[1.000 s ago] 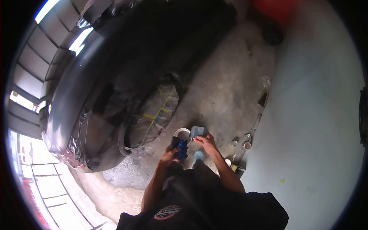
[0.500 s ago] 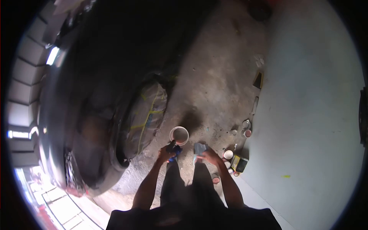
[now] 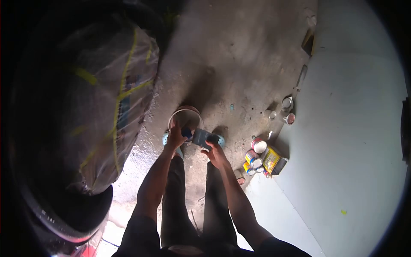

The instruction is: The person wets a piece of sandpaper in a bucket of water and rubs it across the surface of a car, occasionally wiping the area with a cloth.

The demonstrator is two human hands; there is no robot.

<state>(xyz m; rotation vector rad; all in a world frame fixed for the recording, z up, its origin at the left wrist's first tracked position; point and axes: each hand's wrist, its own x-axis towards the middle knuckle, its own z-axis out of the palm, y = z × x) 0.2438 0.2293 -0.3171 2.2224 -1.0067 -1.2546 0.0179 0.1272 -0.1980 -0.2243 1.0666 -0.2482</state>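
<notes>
My left hand [image 3: 175, 136] is over the near rim of a round bucket [image 3: 203, 121] standing on the floor. Its fingers are closed around a small dark-blue piece [image 3: 186, 132], whose kind I cannot make out. Just to the right, my right hand [image 3: 216, 155] grips a dark grey, flat rectangular sheet [image 3: 203, 138] that looks like sandpaper, with the thumb on top. The sheet is beside the bucket's right side, close to the left hand. The inside of the bucket is dim, and my left hand covers part of it.
A car wheel covered in taped plastic [image 3: 100, 107] fills the left. Several paint cans [image 3: 259, 145] and a yellow-black container [image 3: 272, 160] stand on the right, by a large pale panel [image 3: 346, 128]. Light-blue shoes [image 3: 221, 140] are on the concrete floor [image 3: 239, 77].
The view has shifted down and closer to the wheel. My left hand has moved over the bucket, and the right hand has brought the grey sheet nearer to it.
</notes>
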